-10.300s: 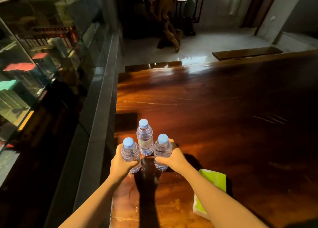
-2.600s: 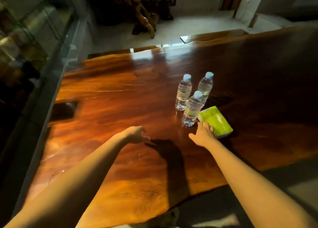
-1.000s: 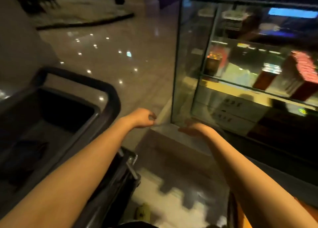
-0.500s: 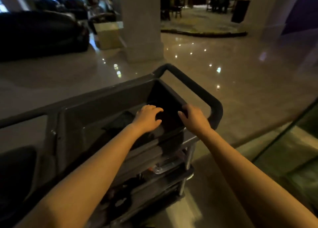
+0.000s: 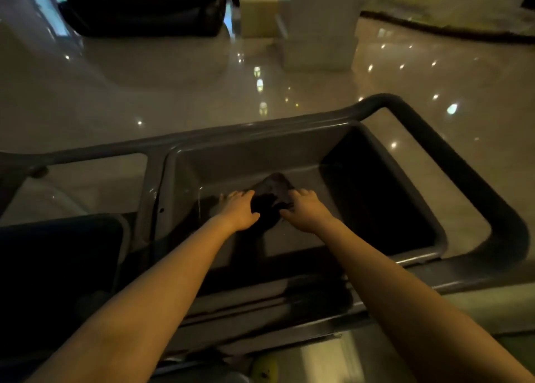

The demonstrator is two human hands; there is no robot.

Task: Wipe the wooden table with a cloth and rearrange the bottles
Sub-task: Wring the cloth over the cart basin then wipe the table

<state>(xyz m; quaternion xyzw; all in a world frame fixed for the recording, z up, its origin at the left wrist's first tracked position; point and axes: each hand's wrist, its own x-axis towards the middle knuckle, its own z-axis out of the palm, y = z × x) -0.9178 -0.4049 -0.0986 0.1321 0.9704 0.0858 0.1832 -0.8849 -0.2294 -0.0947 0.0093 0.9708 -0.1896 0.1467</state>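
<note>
Both forearms reach into the grey cart tray (image 5: 376, 255). The left hand (image 5: 238, 209) and right hand (image 5: 308, 209) have their fingers (image 5: 301, 193) curled onto a dark cloth (image 5: 270, 196) lying between them. Beyond the cart, a glossy floor (image 5: 173, 93) and a pillar (image 5: 318, 21).

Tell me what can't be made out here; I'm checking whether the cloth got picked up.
Head view only:
- Dark cloth: too dim to confirm the material; the left hand and right hand cover its sides.
- Grip: fingertips hidden behind it.
- Cart tub: right side in shadow.
- Table, bottles: out of frame.
</note>
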